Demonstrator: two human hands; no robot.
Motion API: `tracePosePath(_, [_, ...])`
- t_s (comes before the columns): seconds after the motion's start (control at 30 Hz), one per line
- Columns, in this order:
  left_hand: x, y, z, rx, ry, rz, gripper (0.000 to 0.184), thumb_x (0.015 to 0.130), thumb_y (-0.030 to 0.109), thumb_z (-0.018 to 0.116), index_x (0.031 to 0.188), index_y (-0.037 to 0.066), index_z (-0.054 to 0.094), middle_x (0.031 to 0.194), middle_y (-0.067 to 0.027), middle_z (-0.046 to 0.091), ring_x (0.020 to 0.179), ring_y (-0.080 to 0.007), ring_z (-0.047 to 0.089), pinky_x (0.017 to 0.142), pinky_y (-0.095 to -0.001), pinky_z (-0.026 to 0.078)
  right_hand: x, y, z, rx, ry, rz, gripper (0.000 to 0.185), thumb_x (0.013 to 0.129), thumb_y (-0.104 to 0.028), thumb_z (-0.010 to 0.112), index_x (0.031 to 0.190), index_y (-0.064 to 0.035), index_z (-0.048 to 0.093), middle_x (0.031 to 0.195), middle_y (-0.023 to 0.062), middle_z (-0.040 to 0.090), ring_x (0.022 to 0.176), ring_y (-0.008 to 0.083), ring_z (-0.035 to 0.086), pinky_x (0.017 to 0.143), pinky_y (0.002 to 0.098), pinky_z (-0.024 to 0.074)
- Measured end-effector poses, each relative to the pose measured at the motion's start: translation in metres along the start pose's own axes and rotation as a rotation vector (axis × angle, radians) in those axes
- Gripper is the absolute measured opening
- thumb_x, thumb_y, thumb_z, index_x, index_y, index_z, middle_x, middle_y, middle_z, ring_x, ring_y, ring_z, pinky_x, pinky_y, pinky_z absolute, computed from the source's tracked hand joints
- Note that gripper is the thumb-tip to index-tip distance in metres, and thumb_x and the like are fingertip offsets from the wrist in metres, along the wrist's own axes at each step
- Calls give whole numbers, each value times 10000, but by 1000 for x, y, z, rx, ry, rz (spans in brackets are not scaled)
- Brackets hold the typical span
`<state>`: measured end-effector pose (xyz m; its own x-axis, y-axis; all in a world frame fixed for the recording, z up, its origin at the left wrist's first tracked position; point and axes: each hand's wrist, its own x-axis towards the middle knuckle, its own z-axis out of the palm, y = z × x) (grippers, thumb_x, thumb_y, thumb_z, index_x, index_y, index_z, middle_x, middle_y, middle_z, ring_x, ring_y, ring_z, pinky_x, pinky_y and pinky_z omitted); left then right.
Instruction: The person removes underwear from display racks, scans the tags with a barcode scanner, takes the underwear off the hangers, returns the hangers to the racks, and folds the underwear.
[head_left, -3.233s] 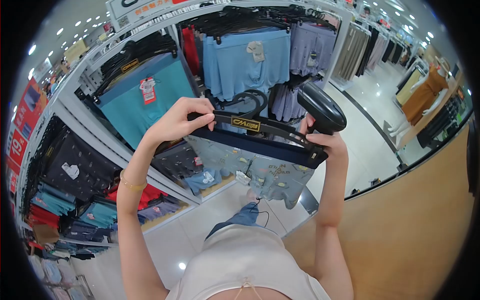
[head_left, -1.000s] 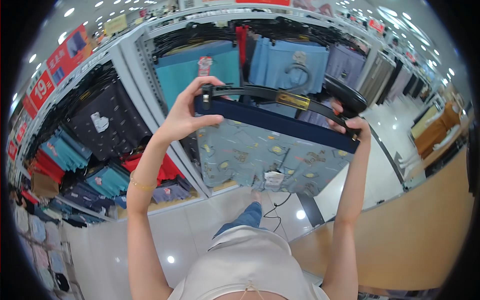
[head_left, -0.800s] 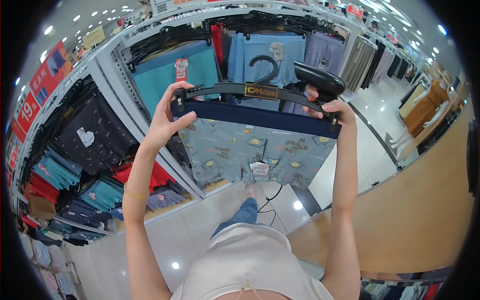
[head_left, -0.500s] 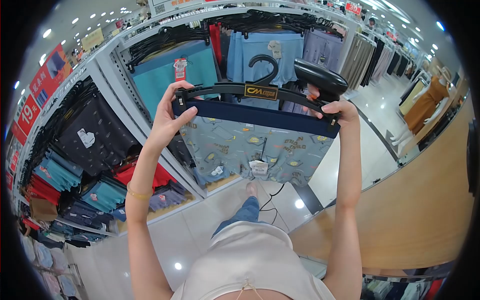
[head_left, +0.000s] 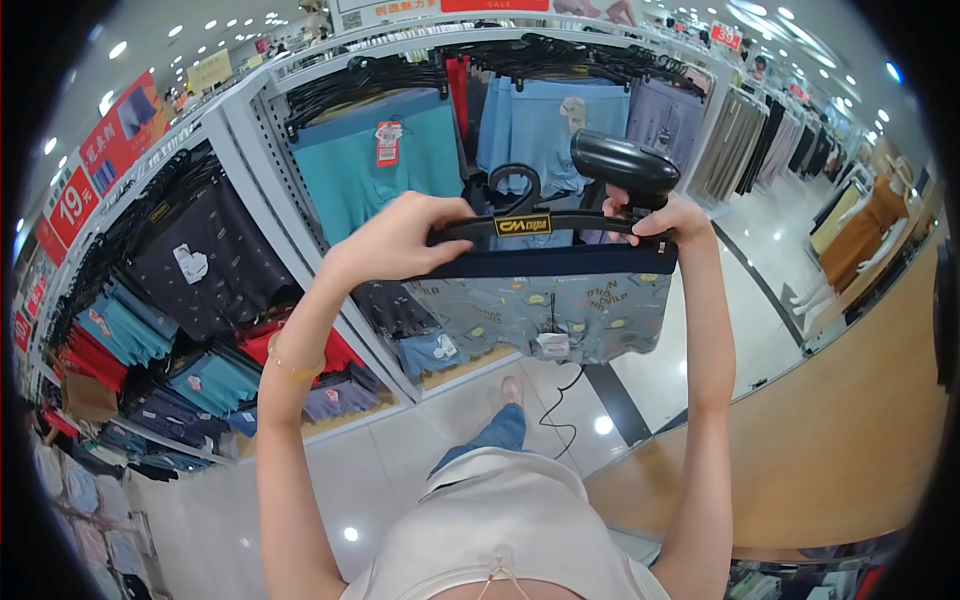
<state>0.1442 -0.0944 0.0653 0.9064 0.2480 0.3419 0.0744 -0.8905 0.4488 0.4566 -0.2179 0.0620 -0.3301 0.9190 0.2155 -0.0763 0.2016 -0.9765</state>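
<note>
A pair of grey printed boxer shorts (head_left: 540,305) with a navy waistband hangs from a black clothes hanger (head_left: 585,222). My left hand (head_left: 405,235) closes around the hanger's left part, thumb below and fingers above. My right hand (head_left: 668,218) pinches the hanger's right end and also holds a black barcode scanner (head_left: 625,162), which sticks up above the hanger. A white tag (head_left: 552,345) dangles near the lower edge of the shorts.
A white shelving rack (head_left: 235,170) full of hanging underwear stands ahead and to the left. Teal shorts (head_left: 375,165) hang just behind the hanger. At right is a wooden counter (head_left: 800,440). A thin black cable (head_left: 560,425) trails near the floor.
My left hand has slid inward along the hanger, away from its left end. The shorts are now less spread at the left, and the view has shifted slightly.
</note>
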Motion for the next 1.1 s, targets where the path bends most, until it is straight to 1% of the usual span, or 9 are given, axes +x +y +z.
tracePosePath(0.2, [23,-9,17,-221,-37,119,318,776,189,644,995,-22,551,778,-114,578,700,-167,506,664,-287,445,4,12,2,0,-13,-4,384,544,-48,696,872,-2,503,819,118,536,737,235,608,569,266,494])
tracePosePath(0.23, [25,-12,15,-307,-119,49,390,791,250,651,1059,-9,539,836,-92,572,794,-111,504,699,-265,453,4,15,0,12,-15,-7,382,543,-41,692,872,0,504,817,116,534,740,238,609,567,270,497])
tracePosePath(0.33, [28,-9,11,-437,-51,-44,379,801,275,645,1036,-3,542,812,-75,581,788,-89,522,688,-250,456,4,16,0,15,-29,-3,381,541,-37,687,873,2,503,819,123,538,739,239,609,568,272,497])
tracePosePath(0.4, [34,-6,7,-350,84,80,296,819,259,627,940,-1,553,727,-61,589,664,-106,545,643,-245,462,5,18,-2,26,-34,13,379,542,-37,685,872,5,503,820,134,546,739,237,608,566,272,495])
tracePosePath(0.47, [37,12,-10,-109,-18,44,183,856,170,572,921,1,544,735,-42,597,724,-110,572,675,-256,454,6,21,-4,28,-50,29,381,540,-39,686,871,6,503,819,146,555,737,235,607,564,272,493])
tracePosePath(0.57, [43,17,-12,-23,-113,42,218,877,187,537,808,-20,527,608,-68,565,605,-136,557,602,-255,443,8,26,-6,21,-75,52,386,539,-46,694,871,5,504,812,161,569,735,233,607,563,271,490])
tracePosePath(0.83, [51,17,-11,-34,-269,1,338,923,218,430,695,-25,487,568,-69,523,531,-133,506,520,-271,403,8,31,-2,-10,-94,48,282,628,-41,700,854,-1,535,787,145,579,786,236,615,634,301,496])
tracePosePath(0.93, [54,17,-17,-44,-274,-51,337,923,205,418,679,-21,478,550,-54,519,514,-118,518,502,-267,400,13,33,-11,18,65,58,214,680,-44,683,843,-7,550,819,150,595,831,245,611,663,303,491])
tracePosePath(1.1, [54,14,-34,24,-234,-136,346,925,211,411,669,-11,478,540,-41,518,523,-112,548,519,-253,417,6,54,-29,138,265,28,178,743,-63,650,867,-27,526,941,196,601,856,194,603,528,193,414])
